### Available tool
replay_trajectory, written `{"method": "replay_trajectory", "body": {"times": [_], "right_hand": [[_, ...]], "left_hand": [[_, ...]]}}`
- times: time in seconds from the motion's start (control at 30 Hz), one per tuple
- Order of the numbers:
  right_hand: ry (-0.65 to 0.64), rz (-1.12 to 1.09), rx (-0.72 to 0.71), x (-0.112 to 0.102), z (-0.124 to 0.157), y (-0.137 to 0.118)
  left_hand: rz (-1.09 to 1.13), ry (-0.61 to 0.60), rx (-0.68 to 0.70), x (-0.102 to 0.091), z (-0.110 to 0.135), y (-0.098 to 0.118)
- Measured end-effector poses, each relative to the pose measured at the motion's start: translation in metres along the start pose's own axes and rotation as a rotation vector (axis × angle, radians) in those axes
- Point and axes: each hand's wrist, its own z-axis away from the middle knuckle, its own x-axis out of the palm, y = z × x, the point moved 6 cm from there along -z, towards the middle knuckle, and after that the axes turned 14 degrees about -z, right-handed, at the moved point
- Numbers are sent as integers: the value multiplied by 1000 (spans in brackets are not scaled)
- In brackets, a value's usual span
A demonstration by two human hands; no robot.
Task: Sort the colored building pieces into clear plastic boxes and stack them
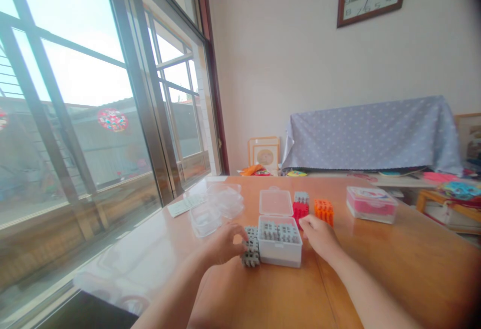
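A clear plastic box (280, 254) stands on the table with its lid (276, 202) tipped back, and grey toothed building blocks (278, 232) lie inside. Against its left side is a stack of similar grey blocks (251, 250). My left hand (225, 243) has its thumb and fingertips closed on that stack's left edge. At the box's upper right corner, my right hand (319, 233) is closed, fingers curled together; whatever they hold is hidden. Beside these fingers are red blocks (299, 210), and orange blocks (323, 210) sit just behind the hand.
Clear empty plastic containers (205, 218) and a paper sheet (186, 205) lie at the left. A lidded box with pink contents (371, 204) stands at the right. More grey blocks (301, 197) sit behind the red ones. A window (112, 93) borders the table's left side.
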Motion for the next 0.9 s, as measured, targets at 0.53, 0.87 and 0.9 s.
{"method": "replay_trajectory", "body": {"times": [0.53, 0.87, 0.9], "right_hand": [[-7, -8, 18, 1, 0, 1], [-2, -16, 7, 2, 2, 1], [-4, -18, 9, 2, 2, 1]], "left_hand": [[43, -53, -77, 7, 3, -4], [67, -25, -47, 8, 1, -4], [66, -25, -47, 8, 1, -4]]}}
